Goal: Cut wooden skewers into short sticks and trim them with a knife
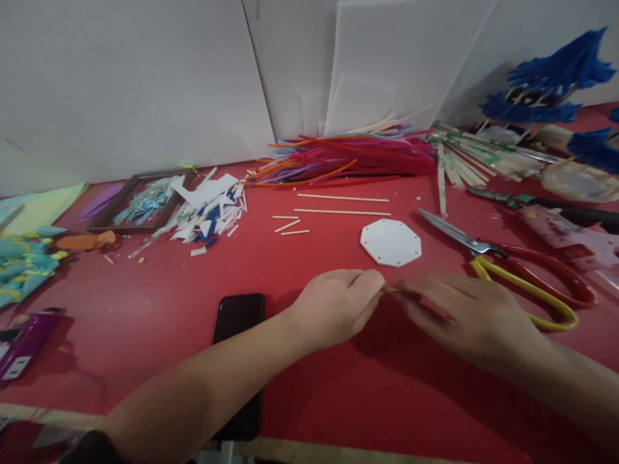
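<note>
My left hand [333, 306] is closed, its fingers wrapped round one end of a thin wooden stick [394, 290]. My right hand [467, 316] pinches the same stick from the other side, so only a short length shows between the two. Just beyond my hands lies a white octagonal disc [391, 243] with small holes near its rim. Two long thin sticks [342, 212] lie side by side farther back, with several short cut pieces [294, 232] to their left. Scissors [483, 248] with one red and one yellow handle rest beyond my right hand.
A black phone [239, 316] lies under my left forearm. White and blue scraps [207, 206] and a brown frame [130, 219] sit back left. Colourful pipe cleaners [338, 158] line the wall, with wooden sticks [464, 161] and a blue tiered model [556, 77] at right.
</note>
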Available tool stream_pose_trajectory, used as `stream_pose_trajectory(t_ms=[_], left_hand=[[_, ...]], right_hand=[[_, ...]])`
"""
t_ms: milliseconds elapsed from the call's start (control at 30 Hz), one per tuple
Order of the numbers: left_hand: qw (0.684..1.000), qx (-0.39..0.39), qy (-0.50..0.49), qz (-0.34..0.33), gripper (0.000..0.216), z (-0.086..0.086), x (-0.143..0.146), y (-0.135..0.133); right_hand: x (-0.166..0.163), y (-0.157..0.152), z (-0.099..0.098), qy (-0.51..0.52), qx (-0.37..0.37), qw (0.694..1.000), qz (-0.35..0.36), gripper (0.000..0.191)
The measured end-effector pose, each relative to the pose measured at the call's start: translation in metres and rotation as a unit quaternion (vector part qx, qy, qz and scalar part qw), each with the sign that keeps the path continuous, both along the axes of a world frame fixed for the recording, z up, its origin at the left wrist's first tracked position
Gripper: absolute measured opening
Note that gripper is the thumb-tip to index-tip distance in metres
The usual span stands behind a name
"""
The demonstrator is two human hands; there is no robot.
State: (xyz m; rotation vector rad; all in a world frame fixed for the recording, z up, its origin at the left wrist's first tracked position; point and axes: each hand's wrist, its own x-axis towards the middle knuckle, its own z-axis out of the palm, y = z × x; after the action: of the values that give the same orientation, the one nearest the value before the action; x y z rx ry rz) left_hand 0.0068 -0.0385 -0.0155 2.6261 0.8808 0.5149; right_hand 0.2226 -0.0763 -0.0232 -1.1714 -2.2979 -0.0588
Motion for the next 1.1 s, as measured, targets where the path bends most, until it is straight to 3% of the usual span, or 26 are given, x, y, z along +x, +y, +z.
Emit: stream_pose_trajectory(t_ms=[133, 500, 800, 1000, 1100], left_hand=[[1.0, 0.01, -0.002, 0.007, 0.021, 0.0, 0.0, -0.001], [0.999, 0.042, 0.0, 0.016, 0.022, -0.001, -0.001, -0.003], [0.997, 0.011, 0.069, 0.016, 0.016, 0.003, 0.007, -0.007], [0.996, -0.058, -0.015, 0.067, 0.014, 0.008, 0.004, -0.004], [0.992, -0.106, -0.064, 0.037, 0.012, 0.01, 0.001, 0.0]], right_hand=[[-0.004, -0.001, 0.0, 0.005, -0.007, 1.0, -0.024, 0.034], [-0.008, -0.001, 0.008, 0.01, 0.059, 0.998, 0.004, 0.028], [-0.013, -0.002, -0.001, 0.015, -0.002, 1.0, -0.027, 0.032], [-0.004, 0.007, -0.009, 0.055, -0.034, 0.996, -0.057, 0.024], [0.006, 0.021, -0.013, 0.058, -0.011, 0.996, -0.066, 0.031]])
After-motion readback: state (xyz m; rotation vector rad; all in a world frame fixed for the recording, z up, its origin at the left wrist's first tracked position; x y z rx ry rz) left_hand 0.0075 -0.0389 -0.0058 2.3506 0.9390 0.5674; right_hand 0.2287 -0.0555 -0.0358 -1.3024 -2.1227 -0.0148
